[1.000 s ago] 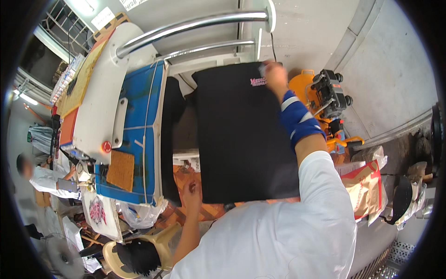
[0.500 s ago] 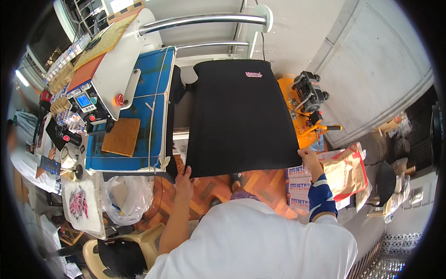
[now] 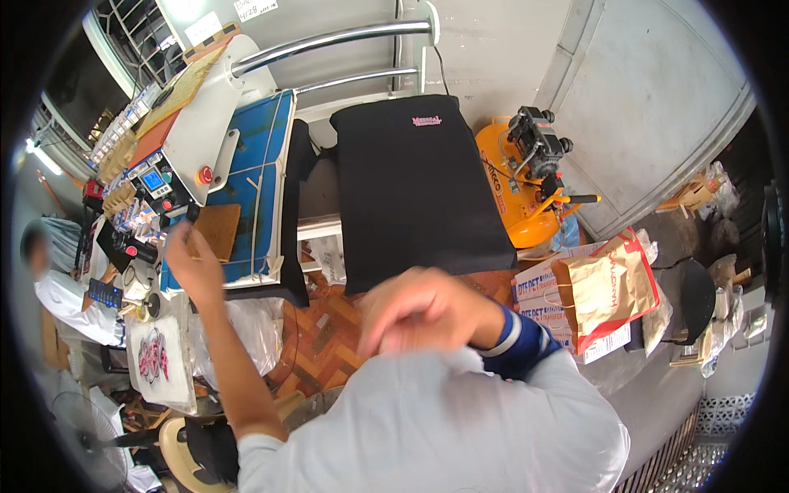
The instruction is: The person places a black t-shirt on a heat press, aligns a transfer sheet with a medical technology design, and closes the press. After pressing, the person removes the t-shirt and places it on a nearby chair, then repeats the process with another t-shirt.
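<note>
The black, roughly rectangular cloth garment (image 3: 415, 193) lies spread flat at centre, its long axis running nearly twelve to six o'clock, the narrower end and small pink print (image 3: 426, 121) toward twelve. At six, the blurred right hand (image 3: 419, 312) has loosely bent fingers; between eight and nine, the half-curled left hand (image 3: 193, 267) is near a brown square pad (image 3: 223, 230). Whether either holds anything, I cannot tell. An orange metal compressor (image 3: 511, 201) stands at three.

The wall (image 3: 493, 49) is grey — the floor (image 3: 325, 341), reddish herringbone.
</note>
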`<state>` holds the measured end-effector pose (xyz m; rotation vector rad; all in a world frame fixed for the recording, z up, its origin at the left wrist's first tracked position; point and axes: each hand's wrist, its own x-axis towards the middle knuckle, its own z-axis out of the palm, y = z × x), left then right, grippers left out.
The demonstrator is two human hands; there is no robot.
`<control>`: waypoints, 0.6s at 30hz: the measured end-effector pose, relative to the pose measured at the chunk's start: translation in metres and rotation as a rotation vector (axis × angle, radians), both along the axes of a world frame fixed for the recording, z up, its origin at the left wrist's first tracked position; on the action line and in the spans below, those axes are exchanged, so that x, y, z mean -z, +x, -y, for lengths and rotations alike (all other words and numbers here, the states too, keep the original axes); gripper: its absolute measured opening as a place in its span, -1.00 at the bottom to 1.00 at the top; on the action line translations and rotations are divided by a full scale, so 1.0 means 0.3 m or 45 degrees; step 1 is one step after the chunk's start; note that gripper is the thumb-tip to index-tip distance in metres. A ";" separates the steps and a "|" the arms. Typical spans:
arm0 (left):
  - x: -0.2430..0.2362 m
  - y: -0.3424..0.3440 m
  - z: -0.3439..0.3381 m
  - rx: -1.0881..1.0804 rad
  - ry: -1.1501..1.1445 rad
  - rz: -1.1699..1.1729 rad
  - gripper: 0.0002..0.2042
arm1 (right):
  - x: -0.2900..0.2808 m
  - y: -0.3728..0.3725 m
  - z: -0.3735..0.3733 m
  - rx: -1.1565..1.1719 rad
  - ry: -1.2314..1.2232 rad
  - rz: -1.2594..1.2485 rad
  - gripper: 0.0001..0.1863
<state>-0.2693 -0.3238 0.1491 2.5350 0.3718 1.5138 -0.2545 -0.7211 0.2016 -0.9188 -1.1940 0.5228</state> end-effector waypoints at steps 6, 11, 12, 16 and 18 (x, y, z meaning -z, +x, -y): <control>0.042 0.161 -0.258 -0.415 -0.087 -0.603 -0.44 | -0.240 -0.231 0.008 -0.979 0.613 -0.330 -0.68; -0.052 0.241 -0.180 -0.535 -0.243 -0.893 -0.32 | -0.225 -0.203 0.082 -1.007 0.519 -0.155 -0.75; -0.059 0.233 -0.197 -0.481 -0.237 -0.890 -0.32 | -0.224 -0.183 0.093 -1.004 0.476 -0.036 -0.77; -0.080 0.194 -0.142 -0.556 -0.265 -0.776 -0.43 | -0.164 -0.148 0.116 -0.483 0.154 0.071 -0.79; -0.094 0.191 -0.086 -0.564 -0.305 -0.761 -0.45 | -0.089 -0.171 0.108 -0.264 -0.167 -0.219 -0.81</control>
